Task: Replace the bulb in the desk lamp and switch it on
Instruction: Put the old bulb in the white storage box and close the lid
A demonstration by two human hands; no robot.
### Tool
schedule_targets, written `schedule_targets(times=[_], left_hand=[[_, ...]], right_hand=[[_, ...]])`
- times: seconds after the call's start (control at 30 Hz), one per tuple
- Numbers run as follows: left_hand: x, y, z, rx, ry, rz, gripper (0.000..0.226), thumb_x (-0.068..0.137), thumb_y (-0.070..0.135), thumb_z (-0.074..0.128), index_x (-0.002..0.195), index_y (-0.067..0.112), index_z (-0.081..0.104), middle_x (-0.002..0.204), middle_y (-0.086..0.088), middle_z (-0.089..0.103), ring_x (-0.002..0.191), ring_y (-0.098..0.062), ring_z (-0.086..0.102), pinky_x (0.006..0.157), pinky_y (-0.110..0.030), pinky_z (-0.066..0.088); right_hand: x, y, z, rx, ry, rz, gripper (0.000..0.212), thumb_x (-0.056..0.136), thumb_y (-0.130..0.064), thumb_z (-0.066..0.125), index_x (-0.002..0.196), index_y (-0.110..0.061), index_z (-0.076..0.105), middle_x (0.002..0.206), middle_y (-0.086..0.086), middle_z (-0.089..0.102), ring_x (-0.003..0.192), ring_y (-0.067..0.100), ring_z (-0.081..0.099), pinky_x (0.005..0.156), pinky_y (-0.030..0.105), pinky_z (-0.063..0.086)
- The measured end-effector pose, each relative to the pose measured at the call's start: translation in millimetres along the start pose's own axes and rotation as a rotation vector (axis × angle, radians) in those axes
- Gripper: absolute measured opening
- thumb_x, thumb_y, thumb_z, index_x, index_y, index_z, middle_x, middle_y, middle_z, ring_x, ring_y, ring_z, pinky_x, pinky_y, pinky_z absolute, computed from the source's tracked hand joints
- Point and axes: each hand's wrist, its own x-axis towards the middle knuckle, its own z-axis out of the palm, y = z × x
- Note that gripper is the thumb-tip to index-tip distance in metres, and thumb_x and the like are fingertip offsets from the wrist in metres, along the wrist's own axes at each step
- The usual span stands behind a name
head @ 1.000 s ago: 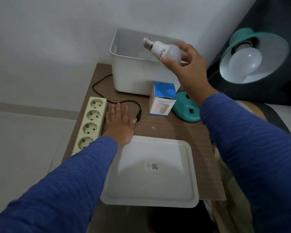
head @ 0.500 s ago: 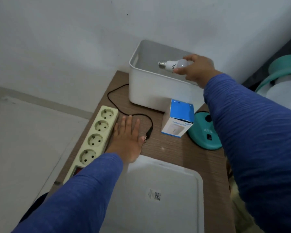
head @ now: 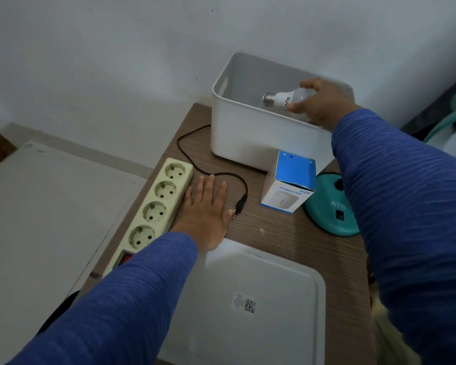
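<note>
Nearest me, white tray (head: 261, 280) sits just behind my L hand (head: 207, 209), which lies flat w/ fingers straight on the counter (head: 279, 233), btwn power strip (head: 153, 209) and plug (head: 238, 206). Farther out, R hand (head: 320, 104) grips the bulb (head: 284, 98) inside the white bin (head: 237, 133); lamp base (head: 332, 214) is under my R forearm.

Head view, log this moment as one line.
right hand holds bulb inside white bin | left hand flat on table
</note>
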Motion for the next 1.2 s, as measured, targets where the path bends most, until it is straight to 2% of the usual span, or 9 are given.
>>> schedule_targets(times=[0.13,0.3,0.43,0.6,0.8,0.9,1.0,1.1,1.2], left_hand=[[0.4,0.2,-0.4,-0.005,-0.012,0.001,0.063,0.098,0.043,0.012,0.146,0.017,-0.019,0.154,-0.010,-0.026,0.142,-0.027,-0.025,0.118,-0.047,-0.008],[0.5,-0.4,1.2,0.002,-0.008,0.008,0.063,0.098,0.043,0.011,0.146,0.016,-0.019,0.154,-0.010,-0.026,0.142,-0.027,-0.025,0.118,-0.047,-0.008],[0.7,-1.3,1.0,-0.002,-0.016,0.014,0.064,0.098,0.043,0.012,0.146,0.016,-0.019,0.154,-0.011,-0.025,0.142,-0.029,-0.024,0.118,-0.048,-0.007],[1.6,0.0,-10.3,0.010,-0.104,0.020,0.067,0.098,0.045,0.016,0.147,0.014,-0.016,0.155,-0.013,-0.023,0.142,-0.031,-0.021,0.117,-0.048,-0.006],[-15.8,1.5,-39.9,0.047,-0.071,0.052,0.066,0.096,0.044,0.033,0.146,0.003,0.020,0.154,-0.016,0.018,0.144,-0.032,0.007,0.115,-0.044,0.018],[-35.0,0.1,-48.6,0.040,-0.110,0.052,0.054,0.096,0.039,0.037,0.135,0.002,0.039,0.142,-0.018,0.036,0.135,-0.033,0.027,0.110,-0.044,0.031],[-58.0,-3.9,-48.3,0.048,-0.114,0.076,0.048,0.096,0.034,0.037,0.127,-0.001,0.048,0.135,-0.021,0.046,0.126,-0.035,0.041,0.105,-0.041,0.037],[-80.5,-11.6,-36.8,0.020,-0.100,0.081,0.052,0.095,0.037,0.039,0.133,0.001,0.041,0.138,-0.020,0.045,0.126,-0.033,0.044,0.103,-0.037,0.038],[-100.8,-16.0,-22.4,-0.012,-0.118,0.027,0.063,0.093,0.044,0.042,0.140,0.003,0.032,0.142,-0.019,0.041,0.127,-0.034,0.043,0.104,-0.039,0.040]], right_hand=[[-4.7,-3.9,-1.9,-0.101,-0.014,-0.036,0.075,0.077,-0.014,0.076,0.142,-0.021,0.039,0.139,0.007,0.048,0.105,0.017,0.049,0.096,0.032,0.044],[-17.9,-9.1,-9.8,-0.315,0.043,-0.093,0.079,0.081,-0.026,0.072,0.147,-0.015,0.029,0.148,0.007,0.040,0.134,0.023,0.040,0.109,0.028,0.030],[-37.3,-19.3,-16.0,-0.504,0.116,-0.114,0.064,0.084,-0.033,0.063,0.139,-0.009,0.040,0.140,0.013,0.047,0.128,0.027,0.045,0.102,0.030,0.037],[-79.1,-32.3,-19.1,-0.635,0.111,-0.160,0.050,0.088,-0.025,0.056,0.133,-0.005,0.047,0.136,0.016,0.049,0.123,0.029,0.050,0.097,0.031,0.041],[-140.9,-32.7,-9.7,-0.634,0.108,-0.133,0.048,0.090,-0.029,0.054,0.131,-0.004,0.048,0.137,0.014,0.045,0.123,0.027,0.049,0.096,0.032,0.041],[-176.8,-23.5,-2.3,-0.611,0.126,-0.108,0.046,0.092,-0.027,0.053,0.132,-0.006,0.049,0.138,0.012,0.043,0.123,0.027,0.049,0.096,0.033,0.041],[-214.3,-8.1,8.3,-0.576,0.125,-0.088,0.044,0.091,-0.025,0.053,0.131,-0.008,0.051,0.136,0.013,0.043,0.121,0.029,0.049,0.096,0.034,0.041],[-248.5,17.7,24.1,-0.539,0.089,-0.009,0.041,0.089,-0.026,0.054,0.126,-0.008,0.055,0.131,0.014,0.048,0.116,0.030,0.051,0.094,0.036,0.043],[-281.2,46.3,40.8,-0.524,0.048,0.093,0.033,0.086,-0.024,0.051,0.110,-0.004,0.061,0.120,0.018,0.057,0.098,0.030,0.055,0.075,0.033,0.042]])
